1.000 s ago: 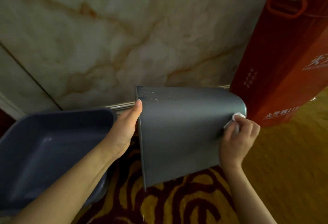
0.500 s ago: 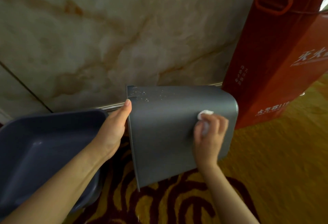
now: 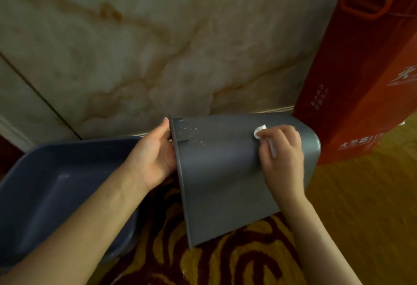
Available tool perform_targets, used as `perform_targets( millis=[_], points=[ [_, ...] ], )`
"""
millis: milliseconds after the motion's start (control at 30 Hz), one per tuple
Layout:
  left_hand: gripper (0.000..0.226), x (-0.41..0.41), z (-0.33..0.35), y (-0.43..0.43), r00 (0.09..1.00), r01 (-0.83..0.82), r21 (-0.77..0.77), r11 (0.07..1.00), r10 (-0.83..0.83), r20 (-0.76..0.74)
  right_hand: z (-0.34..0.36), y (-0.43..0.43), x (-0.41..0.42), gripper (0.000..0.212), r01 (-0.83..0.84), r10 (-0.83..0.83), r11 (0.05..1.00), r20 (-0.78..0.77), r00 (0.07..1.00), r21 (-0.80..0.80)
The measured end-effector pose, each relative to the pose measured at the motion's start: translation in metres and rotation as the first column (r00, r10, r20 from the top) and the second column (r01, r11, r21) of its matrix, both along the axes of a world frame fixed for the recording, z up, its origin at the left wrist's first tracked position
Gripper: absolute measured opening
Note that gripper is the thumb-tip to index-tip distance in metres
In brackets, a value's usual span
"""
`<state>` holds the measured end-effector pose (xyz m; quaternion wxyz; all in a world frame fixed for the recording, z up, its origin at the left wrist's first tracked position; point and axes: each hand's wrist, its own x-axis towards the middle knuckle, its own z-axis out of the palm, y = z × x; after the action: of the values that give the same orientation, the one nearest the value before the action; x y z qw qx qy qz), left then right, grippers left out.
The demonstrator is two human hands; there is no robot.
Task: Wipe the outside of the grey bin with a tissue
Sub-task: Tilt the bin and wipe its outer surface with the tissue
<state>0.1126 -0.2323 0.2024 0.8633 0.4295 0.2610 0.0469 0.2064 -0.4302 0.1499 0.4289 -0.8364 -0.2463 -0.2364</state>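
Note:
The grey bin (image 3: 221, 183) lies tipped on its side above the carpet, its open rim to the left and its rounded base to the right. White specks dot its upper side near the rim. My left hand (image 3: 153, 158) grips the rim at the left. My right hand (image 3: 282, 160) presses a small white tissue (image 3: 259, 130) against the bin's upper outer wall, toward the base end.
A second dark grey tub (image 3: 56, 194) sits at the left, partly under my left forearm. A tall red box (image 3: 365, 70) stands at the right, close behind the bin's base. A marble wall (image 3: 158, 47) rises behind. Patterned red and yellow carpet (image 3: 237, 260) lies below.
My right hand slid the tissue from the bin's right edge leftward to the middle, then up toward the top of the wall. My left hand kept its hold on the rim.

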Motion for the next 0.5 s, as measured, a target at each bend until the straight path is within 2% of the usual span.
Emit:
perform_targets(
  millis=[167, 267, 367, 500],
  points=[
    [0.030, 0.013, 0.006, -0.006, 0.991, -0.059, 0.051, 0.997, 0.065, -0.117, 0.014, -0.003, -0.003, 0.012, -0.037, 0.039, 0.999, -0.169, 0.985, 0.015],
    [0.025, 0.017, 0.005, -0.012, 0.975, -0.128, 0.084, 0.988, 0.141, -0.171, 0.020, -0.004, -0.011, 0.012, -0.003, 0.002, 1.000, -0.194, 0.981, -0.006],
    [0.022, 0.016, 0.003, -0.016, 0.982, -0.145, 0.107, 0.984, 0.156, -0.102, 0.034, 0.008, -0.030, 0.013, -0.005, 0.022, 0.993, -0.143, 0.989, 0.119],
    [0.021, 0.008, -0.001, -0.017, 0.990, -0.117, 0.165, 0.979, 0.101, 0.101, 0.047, 0.056, -0.072, 0.014, -0.290, 0.296, 0.955, -0.112, 0.949, 0.065]
  ],
)
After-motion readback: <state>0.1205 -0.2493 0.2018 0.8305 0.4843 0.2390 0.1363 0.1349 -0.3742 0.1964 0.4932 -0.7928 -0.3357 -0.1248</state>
